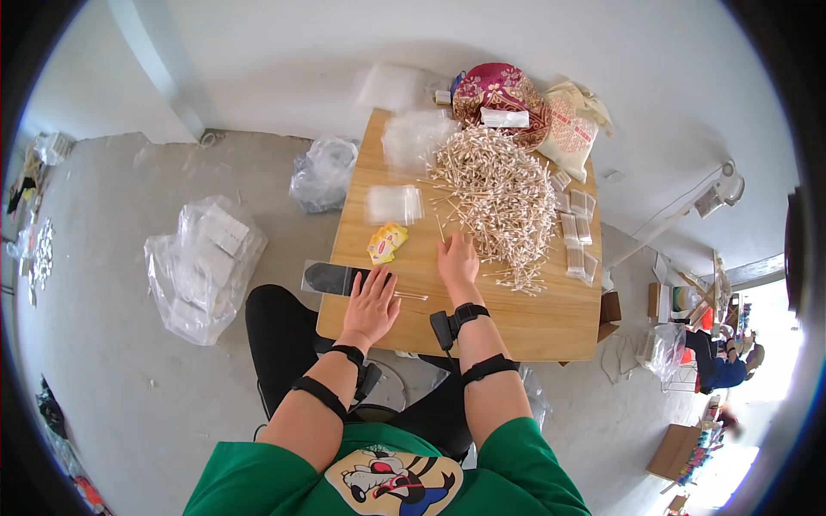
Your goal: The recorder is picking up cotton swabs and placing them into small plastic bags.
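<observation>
My left hand lies flat with its fingers stretched out over the near left of the table. Its fingertips rest on the end of a dark, round-ended flat piece in a clear sleeve. A few cotton swabs lie beside that hand, their tips pointing right. My right hand is at the near left edge of a large heap of cotton swabs. Its fingers are bent together, and a single swab sticks up at the fingertips. Yellow printed cards lie between the hands, farther back.
Clear bags are stacked on the wooden table, left of the heap. Filled swab packs line its right side. A patterned red cushion and a cloth sack stand behind. A large plastic bag sits on the floor.
</observation>
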The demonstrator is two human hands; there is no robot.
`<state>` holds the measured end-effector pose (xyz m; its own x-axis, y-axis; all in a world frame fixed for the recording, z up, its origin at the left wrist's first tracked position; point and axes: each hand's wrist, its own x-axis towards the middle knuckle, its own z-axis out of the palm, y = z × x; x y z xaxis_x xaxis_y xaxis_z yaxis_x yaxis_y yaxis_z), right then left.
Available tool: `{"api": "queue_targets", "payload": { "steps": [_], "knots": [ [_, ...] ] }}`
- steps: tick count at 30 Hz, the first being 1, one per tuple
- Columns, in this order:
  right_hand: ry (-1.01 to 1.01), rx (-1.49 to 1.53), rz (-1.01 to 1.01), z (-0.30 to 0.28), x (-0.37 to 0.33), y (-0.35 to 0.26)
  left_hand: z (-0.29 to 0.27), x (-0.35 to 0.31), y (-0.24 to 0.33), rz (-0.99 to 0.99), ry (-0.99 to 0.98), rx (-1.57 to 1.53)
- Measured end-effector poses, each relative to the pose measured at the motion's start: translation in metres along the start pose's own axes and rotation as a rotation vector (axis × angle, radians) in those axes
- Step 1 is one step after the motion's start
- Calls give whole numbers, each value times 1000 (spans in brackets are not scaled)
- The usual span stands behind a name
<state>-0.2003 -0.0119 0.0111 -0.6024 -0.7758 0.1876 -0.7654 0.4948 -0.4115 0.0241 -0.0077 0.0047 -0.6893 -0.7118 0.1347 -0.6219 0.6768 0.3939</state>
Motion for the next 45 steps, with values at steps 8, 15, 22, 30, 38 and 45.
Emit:
{"api": "queue_targets", "payload": {
  "steps": [8, 15, 22, 30, 38, 45],
  "knots": [
    [-2, 19, -44, -6, -63, 5, -3, 2, 1, -30, -23, -20],
    [4, 215, -121, -26, -89, 31, -5, 6, 3, -10, -51, -46],
    [13, -172, 32, -74, -38, 77, -5, 2, -1, -21, -53, -14],
    [-78, -205, -301, -20, -48, 27, -8, 5, 3, -17, -56, -18],
    [-147, 194, -218, -20, -78, -22, -5, 4, 1, -17, -47, -32],
    [28, -121, -86, -40, -9, 28, -4, 1, -3, -11, -35, -12]
  ]
}}
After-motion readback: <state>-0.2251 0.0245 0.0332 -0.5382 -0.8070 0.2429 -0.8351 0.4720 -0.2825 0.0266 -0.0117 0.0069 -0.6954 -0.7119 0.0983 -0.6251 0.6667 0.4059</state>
